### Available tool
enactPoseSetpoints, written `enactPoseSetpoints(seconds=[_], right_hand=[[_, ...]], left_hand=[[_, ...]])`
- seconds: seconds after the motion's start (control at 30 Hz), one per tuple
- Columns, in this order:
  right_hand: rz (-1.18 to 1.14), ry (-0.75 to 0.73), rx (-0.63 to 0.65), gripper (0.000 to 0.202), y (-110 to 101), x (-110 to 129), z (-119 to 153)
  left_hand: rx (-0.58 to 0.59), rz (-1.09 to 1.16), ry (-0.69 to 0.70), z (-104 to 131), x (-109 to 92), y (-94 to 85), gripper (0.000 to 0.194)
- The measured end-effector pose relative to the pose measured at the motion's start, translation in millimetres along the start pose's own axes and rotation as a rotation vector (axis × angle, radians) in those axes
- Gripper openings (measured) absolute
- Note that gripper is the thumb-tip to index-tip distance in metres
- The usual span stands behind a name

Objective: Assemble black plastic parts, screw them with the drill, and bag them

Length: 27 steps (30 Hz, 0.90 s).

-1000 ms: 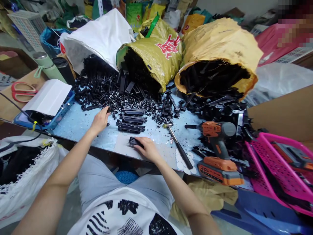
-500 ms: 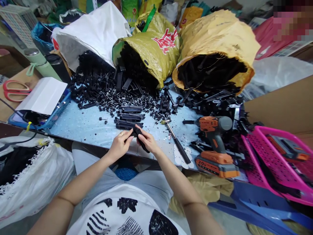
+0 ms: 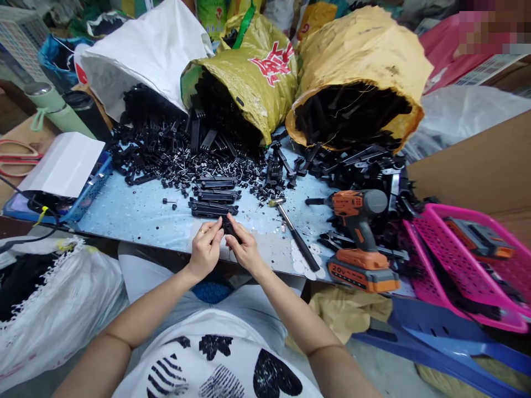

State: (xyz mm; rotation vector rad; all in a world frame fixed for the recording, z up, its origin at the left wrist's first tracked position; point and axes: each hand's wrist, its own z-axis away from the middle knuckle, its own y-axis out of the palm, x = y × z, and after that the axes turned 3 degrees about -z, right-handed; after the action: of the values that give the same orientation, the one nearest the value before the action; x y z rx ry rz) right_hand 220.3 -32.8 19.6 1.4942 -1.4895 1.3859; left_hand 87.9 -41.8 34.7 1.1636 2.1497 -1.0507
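Observation:
Both hands meet at the table's front edge around a black plastic part, mostly hidden by the fingers. My left hand pinches it from the left, a ring on one finger. From the right, my right hand grips the same part, thumb and fingers closed. Just beyond the fingertips lie several long black plastic assemblies, stacked in parallel rows. Behind them spreads a heap of small black pieces and metal pins. A hammer with a black handle rests to the right of my hands.
An orange cordless drill stands right of the hammer, beside a pink basket. White, olive and yellow sacks spill black parts at the back. On the left are a blue basket, scissors and a green bottle.
My hands have drawn closer together around the black part, which is turned and more covered by the fingers now. The whole view has shifted slightly.

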Motion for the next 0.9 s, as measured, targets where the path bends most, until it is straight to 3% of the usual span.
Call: enactPoseSetpoints(seconds=[0.07,0.23,0.43,0.6,0.77,0.83,0.9], right_hand=[[0.007,-0.010,-0.068,0.054,5,2,2],[0.061,0.008,-0.082,0.058,13,12,-2],[0.059,0.042,-0.059,0.064,12,22,-5],[0.041,0.046,-0.133,0.068,19,15,0],[-0.052,0.174,-0.004,0.062,23,2,0],[-0.002,0.117,0.114,0.053,10,-10,-13],[0.129,0.067,0.172,0.044,-18,-26,-37]], left_hand=[[-0.049,-0.008,0.006,-2,-2,0.0,0.033],[-0.099,-0.019,0.033,-9,-6,-3.2,0.033],[0.010,-0.043,0.103,-26,-3,-23.1,0.032],[0.123,0.068,0.173,-39,1,-30.4,0.030],[0.188,0.060,0.032,-26,13,-17.2,0.032],[0.152,-0.015,-0.135,-9,20,-11.2,0.035],[0.156,-0.150,-0.273,7,26,-9.0,0.040]])
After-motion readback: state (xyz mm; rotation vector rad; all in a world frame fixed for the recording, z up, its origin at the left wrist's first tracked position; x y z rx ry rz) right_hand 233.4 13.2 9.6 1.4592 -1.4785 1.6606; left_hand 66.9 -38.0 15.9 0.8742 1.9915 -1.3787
